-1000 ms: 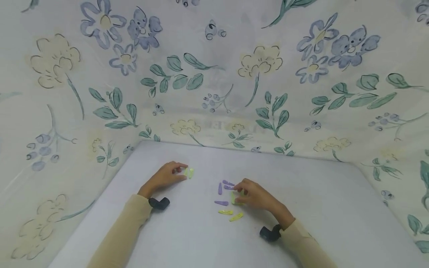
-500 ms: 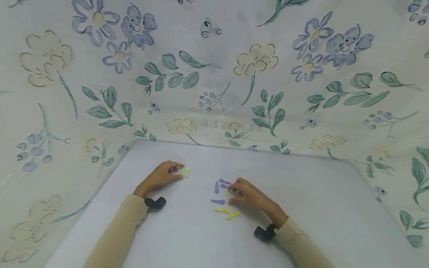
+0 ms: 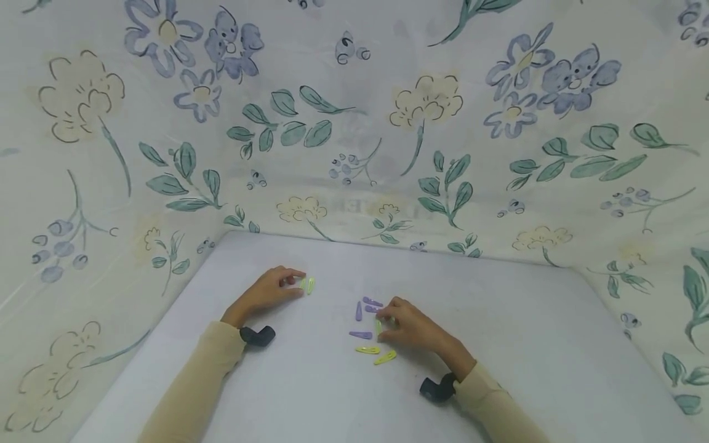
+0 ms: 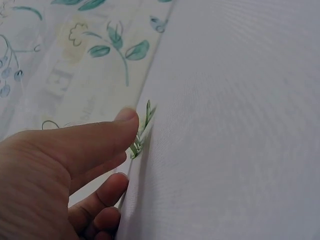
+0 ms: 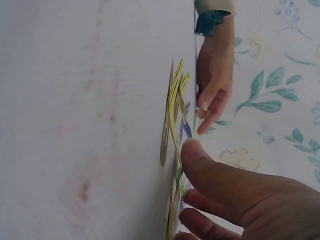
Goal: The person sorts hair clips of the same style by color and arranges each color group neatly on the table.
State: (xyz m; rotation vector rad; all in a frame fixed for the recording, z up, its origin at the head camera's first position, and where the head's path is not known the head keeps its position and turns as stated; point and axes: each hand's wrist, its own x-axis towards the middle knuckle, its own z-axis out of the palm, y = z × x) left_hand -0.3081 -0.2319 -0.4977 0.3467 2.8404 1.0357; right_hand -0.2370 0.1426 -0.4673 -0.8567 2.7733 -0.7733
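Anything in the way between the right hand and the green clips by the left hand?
Yes: purple clips lie on the white table, roughly in line between the right hand and the green clips by the left hand.

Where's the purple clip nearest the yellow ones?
In the head view, that purple clip lies just above the yellow clips, to the left of the right hand.

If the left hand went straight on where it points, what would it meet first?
The left hand would likely meet the slim, pale green hair clip at its fingertips, if not touching it already; a second pale green clip lies just beyond.
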